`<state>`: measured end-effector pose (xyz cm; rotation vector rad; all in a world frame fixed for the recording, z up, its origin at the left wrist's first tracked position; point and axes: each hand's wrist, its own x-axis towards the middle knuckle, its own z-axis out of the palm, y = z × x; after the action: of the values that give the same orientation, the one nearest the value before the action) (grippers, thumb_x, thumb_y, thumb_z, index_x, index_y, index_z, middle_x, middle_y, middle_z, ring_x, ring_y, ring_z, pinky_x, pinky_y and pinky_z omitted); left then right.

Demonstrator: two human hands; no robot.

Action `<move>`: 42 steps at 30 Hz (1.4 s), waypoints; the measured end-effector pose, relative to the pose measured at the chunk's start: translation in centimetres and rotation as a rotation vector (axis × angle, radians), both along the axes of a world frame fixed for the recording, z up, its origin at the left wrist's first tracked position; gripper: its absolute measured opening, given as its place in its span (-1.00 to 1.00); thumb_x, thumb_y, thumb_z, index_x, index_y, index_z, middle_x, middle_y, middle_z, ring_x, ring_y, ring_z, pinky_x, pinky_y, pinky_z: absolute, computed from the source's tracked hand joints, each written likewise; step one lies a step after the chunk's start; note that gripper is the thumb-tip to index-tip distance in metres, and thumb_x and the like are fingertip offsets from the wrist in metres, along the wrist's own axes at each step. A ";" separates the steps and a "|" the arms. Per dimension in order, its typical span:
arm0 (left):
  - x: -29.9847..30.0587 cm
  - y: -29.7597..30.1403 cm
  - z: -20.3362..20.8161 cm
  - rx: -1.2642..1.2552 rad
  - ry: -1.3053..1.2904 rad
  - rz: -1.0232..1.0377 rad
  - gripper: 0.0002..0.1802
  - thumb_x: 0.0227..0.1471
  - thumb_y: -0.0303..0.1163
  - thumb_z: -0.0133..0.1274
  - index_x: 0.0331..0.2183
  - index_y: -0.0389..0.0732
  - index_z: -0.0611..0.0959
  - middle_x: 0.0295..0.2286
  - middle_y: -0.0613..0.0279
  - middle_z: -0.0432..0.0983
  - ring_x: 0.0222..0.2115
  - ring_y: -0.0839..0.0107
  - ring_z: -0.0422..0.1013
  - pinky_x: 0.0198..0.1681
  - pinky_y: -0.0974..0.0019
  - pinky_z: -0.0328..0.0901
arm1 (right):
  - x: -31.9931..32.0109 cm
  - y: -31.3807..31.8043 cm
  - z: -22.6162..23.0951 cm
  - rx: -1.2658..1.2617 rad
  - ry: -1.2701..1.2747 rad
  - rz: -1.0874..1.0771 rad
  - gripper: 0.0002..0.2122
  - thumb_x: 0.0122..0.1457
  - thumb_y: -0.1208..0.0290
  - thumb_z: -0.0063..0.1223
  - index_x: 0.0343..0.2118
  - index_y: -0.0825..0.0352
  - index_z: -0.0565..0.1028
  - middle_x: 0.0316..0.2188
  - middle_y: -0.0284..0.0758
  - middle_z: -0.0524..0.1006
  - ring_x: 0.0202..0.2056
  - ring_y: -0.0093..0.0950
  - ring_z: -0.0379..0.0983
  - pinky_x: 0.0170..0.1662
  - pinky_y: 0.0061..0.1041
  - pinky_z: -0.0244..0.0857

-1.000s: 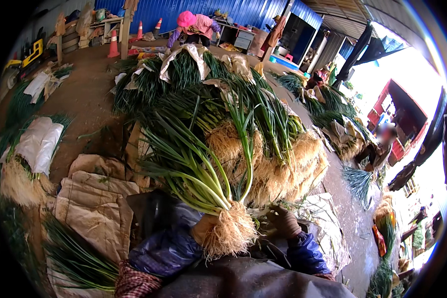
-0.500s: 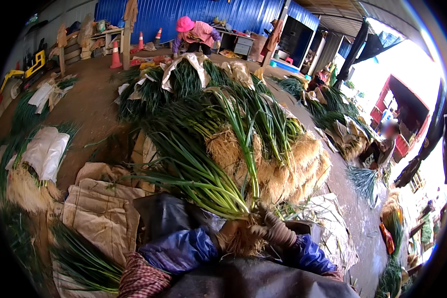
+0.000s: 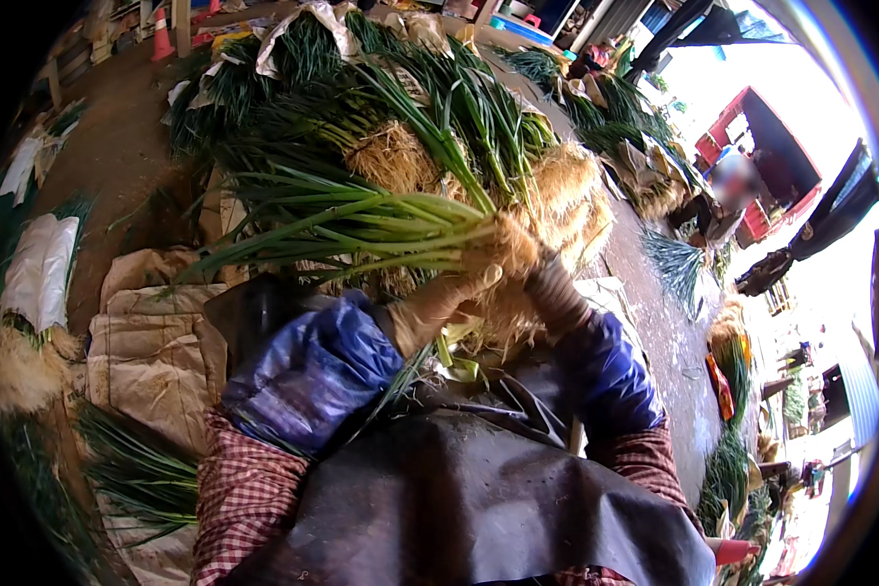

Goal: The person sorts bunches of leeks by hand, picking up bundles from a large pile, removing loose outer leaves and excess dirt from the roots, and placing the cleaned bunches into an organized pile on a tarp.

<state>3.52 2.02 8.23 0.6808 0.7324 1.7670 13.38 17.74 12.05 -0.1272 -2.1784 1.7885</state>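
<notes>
Leeks (image 3: 386, 232) held near the roots (image 3: 503, 242).
I see left grip (image 3: 438, 307) pinching their base; right grip (image 3: 555, 293) touches roots, closure I can't tell.

Green leek bunch (image 3: 410, 227), leaves leftward, pale roots rightward

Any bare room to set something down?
Brown floor between the white-covered bundle at left and the central heap; grey floor between the right sleeve and the bundles at right. Crowded: around left hand and right hand, with the held bundle and heap.
</notes>
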 end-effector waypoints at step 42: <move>-3.0 1.3 1.8 0.388 -0.574 0.033 -0.59 0.06 -0.12 -0.05 -0.20 -0.24 0.58 -0.31 0.10 0.55 -0.29 0.20 0.49 -0.14 0.07 0.40 | 1.7 -1.2 -7.2 -0.579 -0.037 0.367 -0.58 0.18 0.38 -0.01 0.11 0.36 0.33 -0.02 -0.32 0.47 -0.03 -0.47 0.41 0.05 -0.40 0.30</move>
<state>0.54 3.28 10.08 0.3730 0.0097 2.0230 15.04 16.53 4.81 0.1202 -1.7194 2.6004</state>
